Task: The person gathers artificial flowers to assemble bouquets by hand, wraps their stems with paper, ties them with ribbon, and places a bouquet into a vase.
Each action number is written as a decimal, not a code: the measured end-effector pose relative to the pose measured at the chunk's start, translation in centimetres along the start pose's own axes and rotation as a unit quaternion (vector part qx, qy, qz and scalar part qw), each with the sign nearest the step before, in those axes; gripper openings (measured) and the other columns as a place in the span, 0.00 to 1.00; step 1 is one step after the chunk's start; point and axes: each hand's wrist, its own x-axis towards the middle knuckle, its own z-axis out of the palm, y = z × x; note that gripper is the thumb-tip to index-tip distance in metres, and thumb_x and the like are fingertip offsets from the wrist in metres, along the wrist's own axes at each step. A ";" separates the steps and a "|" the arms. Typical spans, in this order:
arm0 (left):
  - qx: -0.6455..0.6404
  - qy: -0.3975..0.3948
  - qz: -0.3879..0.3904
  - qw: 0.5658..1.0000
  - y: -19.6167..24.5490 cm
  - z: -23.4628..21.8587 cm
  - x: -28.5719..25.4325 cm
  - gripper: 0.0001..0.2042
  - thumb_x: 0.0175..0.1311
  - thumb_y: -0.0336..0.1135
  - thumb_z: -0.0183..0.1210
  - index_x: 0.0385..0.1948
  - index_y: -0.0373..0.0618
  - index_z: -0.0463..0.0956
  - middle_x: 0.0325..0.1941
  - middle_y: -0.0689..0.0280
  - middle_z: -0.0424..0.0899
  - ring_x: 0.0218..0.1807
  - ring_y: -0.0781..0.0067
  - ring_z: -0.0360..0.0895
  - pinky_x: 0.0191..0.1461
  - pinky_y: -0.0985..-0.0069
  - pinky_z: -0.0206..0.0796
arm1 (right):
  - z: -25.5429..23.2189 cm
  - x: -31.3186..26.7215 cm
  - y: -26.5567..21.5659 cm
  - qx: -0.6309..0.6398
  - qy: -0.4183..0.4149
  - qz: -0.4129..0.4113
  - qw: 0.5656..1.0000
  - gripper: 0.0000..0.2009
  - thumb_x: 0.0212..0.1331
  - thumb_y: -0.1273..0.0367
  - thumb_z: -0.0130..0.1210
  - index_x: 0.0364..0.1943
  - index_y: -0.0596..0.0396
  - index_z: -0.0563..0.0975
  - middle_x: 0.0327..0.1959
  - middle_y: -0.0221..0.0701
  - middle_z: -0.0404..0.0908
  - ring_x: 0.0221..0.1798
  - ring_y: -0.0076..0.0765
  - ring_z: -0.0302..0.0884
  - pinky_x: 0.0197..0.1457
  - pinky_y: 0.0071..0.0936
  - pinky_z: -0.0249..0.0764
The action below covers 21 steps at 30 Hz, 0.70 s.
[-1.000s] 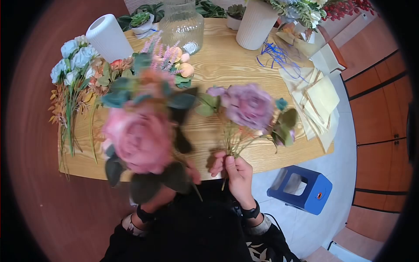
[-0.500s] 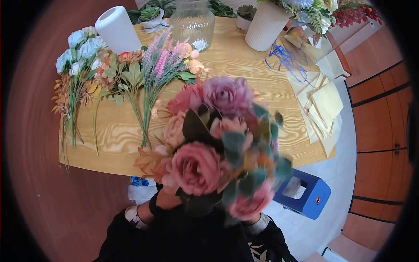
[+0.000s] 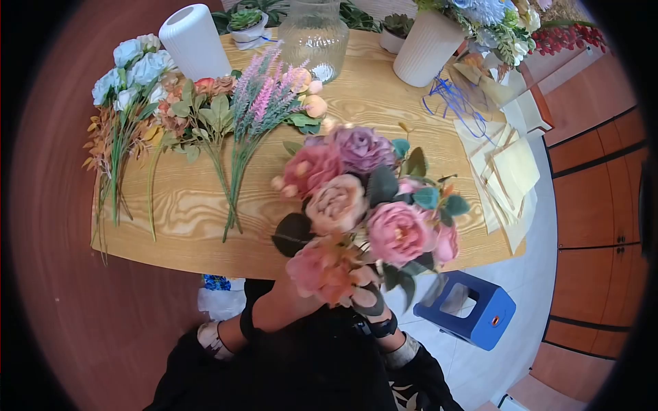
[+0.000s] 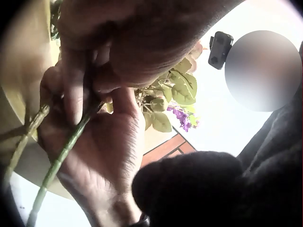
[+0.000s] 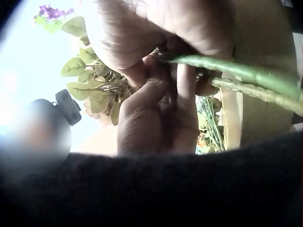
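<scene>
A bouquet of artificial flowers is held over the front edge of the table, with a pink rose [image 3: 401, 233], a purple rose [image 3: 363, 148] and a peach rose [image 3: 336, 203] among dark leaves. My left hand [image 3: 288, 301] grips its stems from below, partly covered by blossoms. Blossoms hide most of my right hand [image 5: 156, 28] in the head view. The wrist views show both hands together, fingers curled round the stems. A green stem [image 4: 61, 165] and a brownish stem [image 4: 24, 142] stick out past the fingers.
On the wooden table [image 3: 192, 205] lie lavender [image 3: 257, 103], blue flowers [image 3: 137, 68] and leafy sprigs. A white vase [image 3: 195, 41], a glass vase [image 3: 312, 41] and a ribbed pot [image 3: 425, 48] stand behind. Blue ribbon [image 3: 456, 103] and wrapping paper [image 3: 510, 168] lie right; a blue stool [image 3: 480, 315] stands below.
The large pink rose in my left hand has moved right and joined the purple flowers in my right hand. Both hands have come together, and the bouquet has turned and settled.
</scene>
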 end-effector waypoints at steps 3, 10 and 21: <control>-0.095 -0.017 -0.075 0.992 1.0 -1.1 2.0 0.11 0.49 0.35 0.61 0.34 0.44 0.73 0.34 0.62 0.74 0.38 0.63 0.74 0.41 0.72 0.67 | -0.3 -0.1 1.0 -0.017 0.007 -0.019 1.000 0.25 0.48 0.75 0.57 0.54 0.58 0.67 0.51 0.32 0.73 0.57 0.30 0.65 0.68 0.32 0.42; -0.069 -0.148 -0.135 0.977 0.4 -2.1 1.6 0.12 0.48 0.31 0.61 0.36 0.45 0.74 0.34 0.59 0.77 0.32 0.65 0.77 0.33 0.71 0.69 | -0.7 0.6 2.6 -0.054 0.021 -0.070 0.996 0.24 0.51 0.71 0.53 0.55 0.58 0.66 0.50 0.33 0.72 0.54 0.30 0.66 0.62 0.30 0.48; -0.178 -0.179 -0.356 0.900 0.7 -3.8 2.5 0.03 0.57 0.24 0.53 0.32 0.37 0.72 0.31 0.70 0.76 0.33 0.86 0.70 0.33 0.82 0.64 | -2.3 4.0 3.4 -0.098 0.034 -0.156 0.982 0.23 0.57 0.65 0.48 0.56 0.59 0.64 0.49 0.34 0.72 0.50 0.29 0.69 0.53 0.28 0.57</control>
